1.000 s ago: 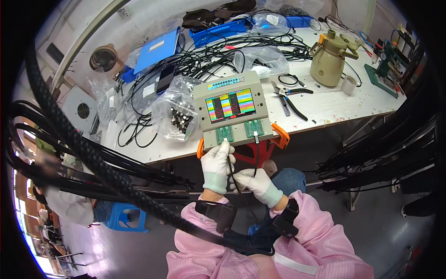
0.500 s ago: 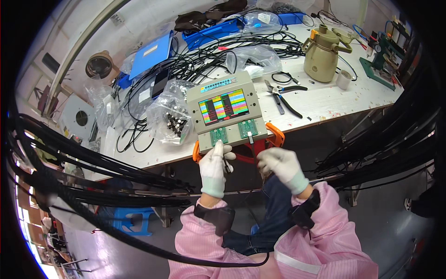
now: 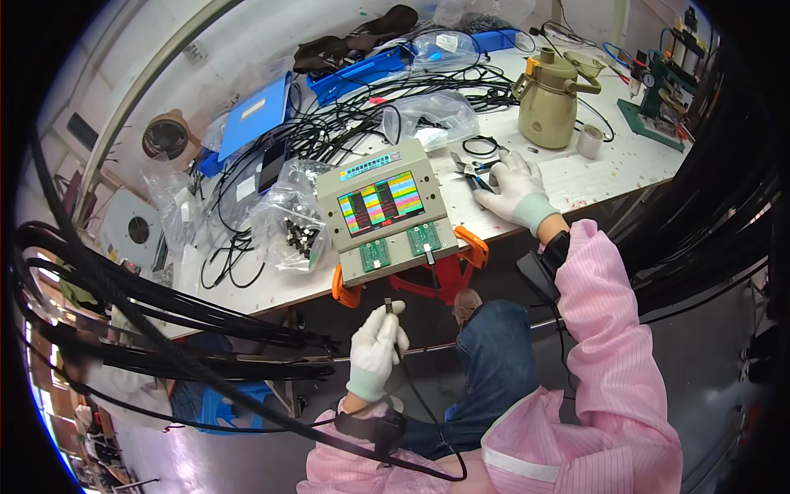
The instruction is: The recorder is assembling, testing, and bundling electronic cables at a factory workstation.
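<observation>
While the left gloved hand [image 3: 376, 342] pinched a black cable's plug [image 3: 388, 305] in a closed grip near the grey tester [image 3: 383, 203], the right gloved hand [image 3: 520, 189] hung over the pliers [image 3: 469, 170] on the white workbench [image 3: 594, 179], thumb and fingers parted, contact unclear.

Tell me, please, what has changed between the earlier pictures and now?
The left hand moved back from the left green board, holding a cable plug. The right hand released black cable and moved forward and right to the pliers. The other plug stays in the right green board.
</observation>
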`<state>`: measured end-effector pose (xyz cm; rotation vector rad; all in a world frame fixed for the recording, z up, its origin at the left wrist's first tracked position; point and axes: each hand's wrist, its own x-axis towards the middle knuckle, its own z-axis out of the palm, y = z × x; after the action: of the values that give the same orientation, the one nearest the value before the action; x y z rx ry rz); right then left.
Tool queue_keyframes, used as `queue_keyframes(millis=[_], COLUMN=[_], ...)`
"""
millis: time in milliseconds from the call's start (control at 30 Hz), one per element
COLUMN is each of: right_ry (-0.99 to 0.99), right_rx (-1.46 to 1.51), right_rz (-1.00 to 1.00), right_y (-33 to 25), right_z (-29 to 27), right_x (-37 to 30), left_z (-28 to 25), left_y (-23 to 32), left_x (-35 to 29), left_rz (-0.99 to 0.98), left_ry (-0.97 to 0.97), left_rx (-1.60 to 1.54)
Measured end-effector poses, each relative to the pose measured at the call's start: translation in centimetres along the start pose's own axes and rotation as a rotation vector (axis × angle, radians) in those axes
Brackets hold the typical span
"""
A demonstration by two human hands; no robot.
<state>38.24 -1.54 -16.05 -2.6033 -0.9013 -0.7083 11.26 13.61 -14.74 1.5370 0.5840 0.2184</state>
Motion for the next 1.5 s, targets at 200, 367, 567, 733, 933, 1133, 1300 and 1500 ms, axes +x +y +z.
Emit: queue_keyframes(millis=[200, 367, 567, 733, 933, 1133, 1300, 1500], right_ry=[-0.030, 0.196, -0.436, -0.691, -0.743, -0.919, -1.078, -1.100], right_rx=[0.028, 0.609, 0.946, 0.927, 0.998, 1.097, 1.234, 1.232], right_rz=[-0.061, 0.109, -0.380, -0.259, -0.296, -0.289, -0.220, -0.221], right_y=[0.4, -0.9, -8.9, -11.9, -12.6, -13.0, -13.5, -14.8], right_z=[0.2, -1.8, -8.6, -10.8, -10.3, -10.5, -10.4, -10.4], right_x=[0.3, -0.6, -6.5, -8.2, -7.8, -6.5, -5.8, -5.4], left_z=[-0.7, -1.8, -3.1, -2.9, -3.3, -3.8, -4.6, -5.2], left_y=[-0.5, 0.5, 2.6, 3.1, 3.6, 4.1, 4.3, 4.1], left_x=[-1.2, -1.4, -1.8, -2.5, -3.4, -3.6, -3.6, -3.7], left_rz=[0.130, 0.020, 0.117, 0.260, 0.213, 0.177, 0.189, 0.245], left_ry=[-0.109, 0.013, 0.143, 0.158, 0.159, 0.110, 0.106, 0.147], left_rx=[0.024, -0.035, 0.000, 0.005, -0.001, -0.005, -0.055, -0.099])
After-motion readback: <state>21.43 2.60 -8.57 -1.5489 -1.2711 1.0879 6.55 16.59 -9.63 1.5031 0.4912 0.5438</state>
